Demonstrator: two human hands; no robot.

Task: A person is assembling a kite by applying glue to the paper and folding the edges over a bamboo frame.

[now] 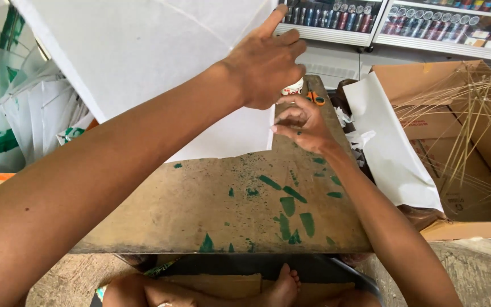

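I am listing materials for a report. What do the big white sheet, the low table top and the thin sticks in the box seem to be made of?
White sheet: likely thin matte paper, with visible creases. Table top: probably worn board or wood, dull brown with green paint stains. Thin sticks: pale, straw-coloured, perhaps bamboo splints, in a cardboard box.

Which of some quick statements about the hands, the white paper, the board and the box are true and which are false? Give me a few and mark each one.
1. The left hand rests on the big white paper sheet. True.
2. The right hand holds the orange-handled scissors. False: the scissors lie on the board behind it.
3. The brown board carries green paint marks. True.
4. The cardboard box on the right is full of bottles. False: it holds thin sticks and white paper.
5. A bare foot shows below the board. True.
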